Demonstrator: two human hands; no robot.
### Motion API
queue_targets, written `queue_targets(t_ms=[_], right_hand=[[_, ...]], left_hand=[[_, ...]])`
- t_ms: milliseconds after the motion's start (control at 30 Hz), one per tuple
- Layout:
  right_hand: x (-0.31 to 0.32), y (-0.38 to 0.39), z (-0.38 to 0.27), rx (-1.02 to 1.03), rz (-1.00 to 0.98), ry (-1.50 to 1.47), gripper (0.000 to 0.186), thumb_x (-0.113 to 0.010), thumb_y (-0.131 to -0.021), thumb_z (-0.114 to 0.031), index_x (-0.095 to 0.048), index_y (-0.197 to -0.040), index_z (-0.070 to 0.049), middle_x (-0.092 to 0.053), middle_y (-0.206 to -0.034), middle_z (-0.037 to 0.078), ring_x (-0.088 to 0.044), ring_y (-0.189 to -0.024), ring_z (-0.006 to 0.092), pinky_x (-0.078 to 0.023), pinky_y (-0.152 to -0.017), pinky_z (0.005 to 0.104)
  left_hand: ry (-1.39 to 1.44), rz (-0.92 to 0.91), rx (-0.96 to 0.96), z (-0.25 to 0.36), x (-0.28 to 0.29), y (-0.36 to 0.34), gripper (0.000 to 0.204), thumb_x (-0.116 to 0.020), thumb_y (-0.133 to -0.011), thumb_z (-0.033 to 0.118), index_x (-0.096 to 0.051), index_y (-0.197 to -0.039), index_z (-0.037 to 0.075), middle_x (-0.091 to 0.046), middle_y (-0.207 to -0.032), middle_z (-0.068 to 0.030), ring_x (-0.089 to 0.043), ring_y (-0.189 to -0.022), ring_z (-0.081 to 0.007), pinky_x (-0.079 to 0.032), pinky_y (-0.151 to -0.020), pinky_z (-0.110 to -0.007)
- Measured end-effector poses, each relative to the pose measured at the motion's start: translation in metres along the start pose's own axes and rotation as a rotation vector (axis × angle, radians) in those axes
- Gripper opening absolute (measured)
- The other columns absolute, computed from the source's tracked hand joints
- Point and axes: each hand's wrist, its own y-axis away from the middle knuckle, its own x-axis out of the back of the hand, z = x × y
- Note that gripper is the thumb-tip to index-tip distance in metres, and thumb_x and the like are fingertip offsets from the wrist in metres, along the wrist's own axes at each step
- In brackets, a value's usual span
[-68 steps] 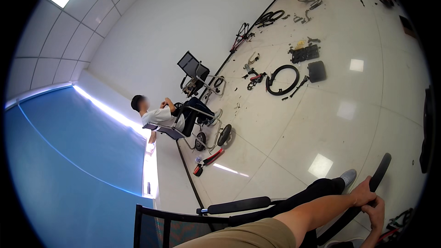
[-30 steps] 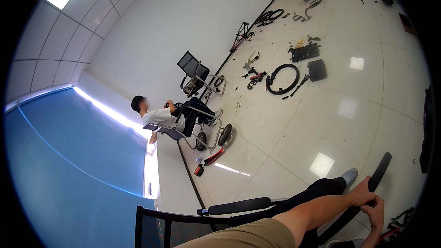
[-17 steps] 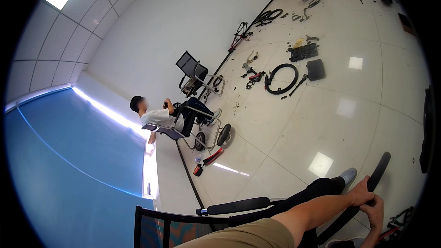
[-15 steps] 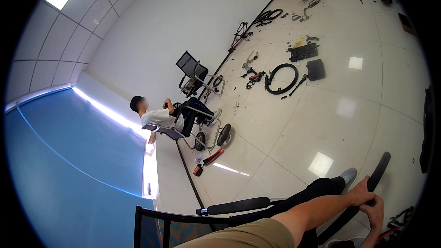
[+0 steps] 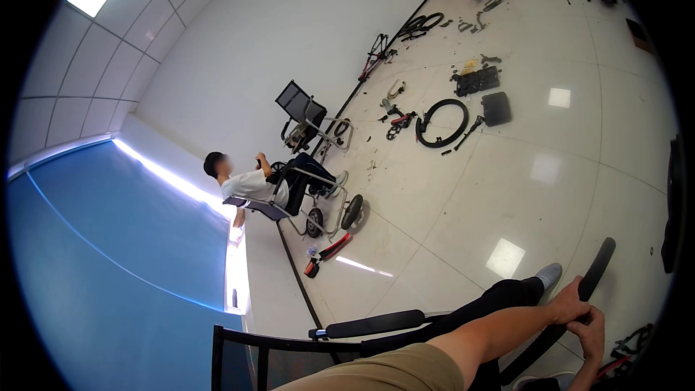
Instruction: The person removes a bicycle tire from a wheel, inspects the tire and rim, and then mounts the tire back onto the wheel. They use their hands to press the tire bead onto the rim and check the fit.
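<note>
A black bicycle tyre (image 5: 598, 269) stands nearly edge-on to me by my legs at the lower right. My left hand (image 5: 570, 303) is closed around its upper part, the arm reaching across from a tan sleeve. Just below, my right hand (image 5: 591, 333) grips the same tyre with bent fingers, close against the left one. The hands hide part of the tyre between them, and its lower part runs down past my dark trouser leg (image 5: 507, 297). Whether a rim sits inside the tyre, I cannot tell.
Ahead on the tiled floor lie a wheel tyre (image 5: 442, 124), an open black tool case (image 5: 478, 81) and several bike parts. To the left a person (image 5: 253, 185) sits on a chair near small wheels (image 5: 352, 211). A chair armrest (image 5: 376, 324) is beside me.
</note>
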Motion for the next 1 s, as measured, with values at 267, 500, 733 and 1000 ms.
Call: queue_targets(t_ms=[267,500,733,1000], right_hand=[[-0.001,0.002,-0.006,-0.012,-0.001,0.029,0.037,-0.074,-0.063,-0.005,-0.065,-0.098,0.003,-0.069,-0.089,0.006,-0.066,-0.082,0.0155,-0.053,-0.077,0.0302],[-0.003,0.003,-0.011,-0.024,-0.008,0.033,0.037,-0.074,-0.063,-0.005,-0.065,-0.098,0.002,-0.069,-0.090,0.005,-0.066,-0.083,0.0153,-0.053,-0.078,0.0301],[-0.001,0.002,-0.008,-0.025,-0.005,0.030,0.037,-0.074,-0.063,-0.005,-0.065,-0.098,0.002,-0.068,-0.091,0.005,-0.065,-0.082,0.0151,-0.053,-0.078,0.0303],[-0.004,0.003,-0.012,-0.024,-0.018,0.019,0.038,-0.075,-0.064,-0.005,-0.064,-0.099,0.003,-0.068,-0.090,0.005,-0.065,-0.082,0.0147,-0.053,-0.077,0.0298]], left_hand=[[0.041,-0.015,-0.008,0.001,0.001,0.001,0.053,-0.069,-0.074,0.016,-0.048,-0.120,-0.001,-0.063,-0.098,-0.0211,-0.064,-0.093,-0.0344,-0.051,-0.084,-0.040],[0.044,-0.017,0.010,0.005,0.002,0.003,0.053,-0.069,-0.074,0.015,-0.048,-0.119,-0.002,-0.062,-0.098,-0.0206,-0.063,-0.092,-0.0333,-0.051,-0.083,-0.039],[0.052,-0.023,0.009,0.008,0.003,0.004,0.053,-0.070,-0.074,0.014,-0.048,-0.119,-0.001,-0.061,-0.097,-0.0185,-0.062,-0.091,-0.0308,-0.051,-0.083,-0.038],[0.082,-0.018,0.002,0.004,0.003,0.004,0.053,-0.069,-0.074,0.013,-0.048,-0.120,-0.002,-0.060,-0.096,-0.0178,-0.062,-0.089,-0.0301,-0.051,-0.082,-0.038]])
